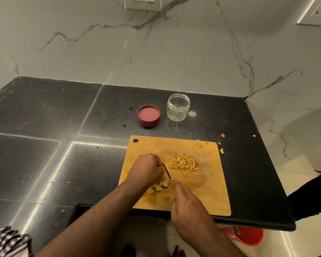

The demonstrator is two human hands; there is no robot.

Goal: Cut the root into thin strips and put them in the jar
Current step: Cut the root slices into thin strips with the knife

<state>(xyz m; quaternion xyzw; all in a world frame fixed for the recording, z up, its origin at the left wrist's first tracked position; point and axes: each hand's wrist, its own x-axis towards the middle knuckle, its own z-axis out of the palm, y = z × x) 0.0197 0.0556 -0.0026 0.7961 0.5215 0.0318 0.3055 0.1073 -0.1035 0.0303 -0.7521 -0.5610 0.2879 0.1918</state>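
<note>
Wooden board [208, 199] overhangs the counter [44, 145] edge; jar [178, 107] stands apart.

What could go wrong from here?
1. The left hand pins the root right against the knife blade; a slip could nick a fingertip.
2. The strips lie loose, and bits already sit off the cutting board; more may scatter.
3. The jar has a narrow mouth, so strips may spill during transfer.
</note>
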